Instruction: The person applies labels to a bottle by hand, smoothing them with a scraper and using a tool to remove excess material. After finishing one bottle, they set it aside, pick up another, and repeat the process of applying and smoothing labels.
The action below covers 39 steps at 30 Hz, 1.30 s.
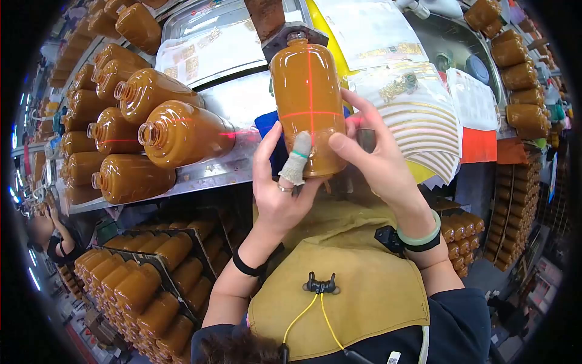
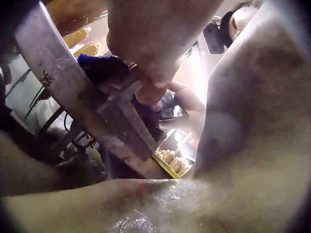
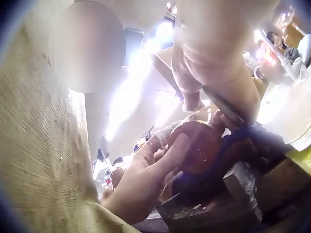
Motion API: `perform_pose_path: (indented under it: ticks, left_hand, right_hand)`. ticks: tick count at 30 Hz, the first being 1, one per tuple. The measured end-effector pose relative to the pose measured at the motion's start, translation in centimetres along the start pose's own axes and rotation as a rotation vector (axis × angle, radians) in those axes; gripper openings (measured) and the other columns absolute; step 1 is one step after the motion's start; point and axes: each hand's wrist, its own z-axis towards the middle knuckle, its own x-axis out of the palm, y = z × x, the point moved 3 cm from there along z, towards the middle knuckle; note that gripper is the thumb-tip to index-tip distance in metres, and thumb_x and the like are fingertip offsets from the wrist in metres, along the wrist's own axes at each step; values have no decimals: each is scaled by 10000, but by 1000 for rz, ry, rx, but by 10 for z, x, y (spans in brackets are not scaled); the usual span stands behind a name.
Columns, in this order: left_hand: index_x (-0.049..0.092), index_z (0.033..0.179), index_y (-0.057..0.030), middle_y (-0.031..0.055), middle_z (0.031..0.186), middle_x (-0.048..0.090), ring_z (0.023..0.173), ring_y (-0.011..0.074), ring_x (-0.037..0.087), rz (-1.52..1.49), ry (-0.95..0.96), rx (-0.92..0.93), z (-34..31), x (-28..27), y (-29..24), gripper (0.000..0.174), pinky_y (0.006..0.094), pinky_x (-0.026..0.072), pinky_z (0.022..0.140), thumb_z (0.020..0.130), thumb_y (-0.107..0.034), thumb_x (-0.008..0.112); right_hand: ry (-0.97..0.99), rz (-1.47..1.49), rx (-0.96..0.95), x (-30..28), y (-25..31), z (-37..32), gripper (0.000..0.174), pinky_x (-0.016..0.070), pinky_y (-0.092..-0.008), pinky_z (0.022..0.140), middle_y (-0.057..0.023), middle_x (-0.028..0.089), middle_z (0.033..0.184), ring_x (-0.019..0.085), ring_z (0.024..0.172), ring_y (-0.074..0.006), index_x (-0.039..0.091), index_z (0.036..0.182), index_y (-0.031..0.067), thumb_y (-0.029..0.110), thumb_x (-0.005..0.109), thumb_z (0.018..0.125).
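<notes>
A glossy amber-brown bottle (image 1: 306,79) lies with its neck pointing away from the person, red light lines crossing on its side. At its lower left, my left hand (image 1: 276,197) holds the base end, a cloth finger cover (image 1: 295,167) on one finger pressing the surface. My right hand (image 1: 388,164) grips the right side, thumb near the base and fingers along the far side. Blue cloth (image 1: 265,124) shows beneath the bottle. The right wrist view shows the round bottle base (image 3: 201,150) between both hands; in the left wrist view the hand hides most of it.
Several similar bottles (image 1: 182,136) lie on the metal table at left. Wet sheets with curved gold-edged strips (image 1: 418,130) spread at right, beside a metal basin (image 1: 445,36). A tray (image 1: 203,24) stands at the back, and racks of bottles (image 1: 145,285) fill the lower left.
</notes>
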Motion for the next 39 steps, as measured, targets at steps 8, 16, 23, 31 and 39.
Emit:
perform_pose_path:
  ticks: [8,16,23,31,39]
  left_hand:
    - [627,1420,-153,266,1621,260,1494,445,295,275,79,108,23,3,-23,787,506,308,1210,707,-253,943]
    - [329,1584,31,216,1459,570,1379,372,510,-138,59,-236,13,-1,13,1096,476,323,1202,693,-158,939]
    - [373,1568,30,271,1590,411,1420,408,472,-294,128,-242,28,-3,8,1053,470,383,1174,695,-133,939]
    - [221,1614,66,219,1592,427,1462,290,442,-239,216,-256,23,-14,6,1278,415,355,1207,641,-204,1004]
    - [280,1596,75,207,1604,417,1481,284,397,-683,71,-397,16,-2,9,699,403,265,1232,1038,-205,594]
  right_hand:
    - [-33,340,-13,-34,-6,0,499,401,-291,1074,-70,609,1255,537,1201,-138,452,1490,-57,191,541,1066]
    - [-111,-23,-247,-8,8,-2,337,487,-224,901,-26,663,1178,606,979,-95,605,1326,10,17,632,991]
    - [-294,-49,-332,-27,-2,-5,306,469,-242,851,-30,655,1090,566,957,-80,616,1300,24,58,648,998]
    - [-341,-126,-246,-40,-17,-1,276,480,-248,807,-23,660,1051,586,924,-86,597,1290,-25,55,620,1026]
    - [-297,-247,-178,-29,-27,-7,277,464,-236,755,-16,658,978,556,863,-67,615,1274,31,37,636,999]
